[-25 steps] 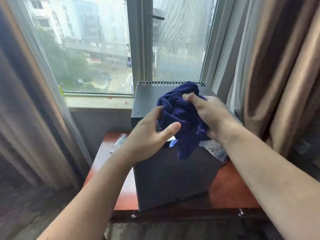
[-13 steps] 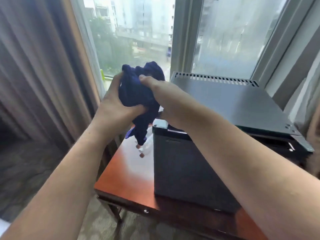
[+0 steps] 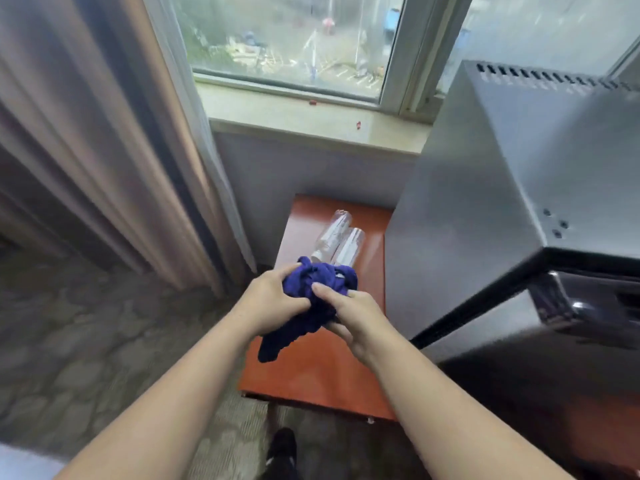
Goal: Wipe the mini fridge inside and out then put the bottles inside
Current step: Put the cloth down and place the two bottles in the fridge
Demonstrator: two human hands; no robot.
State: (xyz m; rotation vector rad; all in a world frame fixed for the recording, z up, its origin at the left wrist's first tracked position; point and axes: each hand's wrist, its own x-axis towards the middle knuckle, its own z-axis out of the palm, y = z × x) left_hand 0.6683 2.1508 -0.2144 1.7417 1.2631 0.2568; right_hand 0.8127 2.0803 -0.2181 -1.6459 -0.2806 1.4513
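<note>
Blue cloth [image 3: 313,303], bunched up tight, sat right in the middle of the action, held above the near part of the red-brown table [image 3: 311,379]. The left hand [image 3: 273,303] had its fingers curled round the cloth's left side. The right hand [image 3: 353,317] gripped it too, thumb pressed on top, fingers tucked underneath. A loose tail of fabric drooped down and to the left, below the left wrist.

Just beyond the cloth lay the bottles [image 3: 337,240], two clear plastic ones, on their sides on the table, side by side and touching. Over on the right stood the mini fridge [image 3: 485,220], a dark grey metal box on the same table, with a row of vent slots along its top back edge. Its front at lower right was blurred, so whether the door was shut I could not tell.

Behind the table ran a pale window sill [image 3: 311,123], with a beige curtain [image 3: 104,150] hanging at the left. Down at the bottom edge, a dark shoe [image 3: 282,448] showed on the patterned carpet [image 3: 86,341].
</note>
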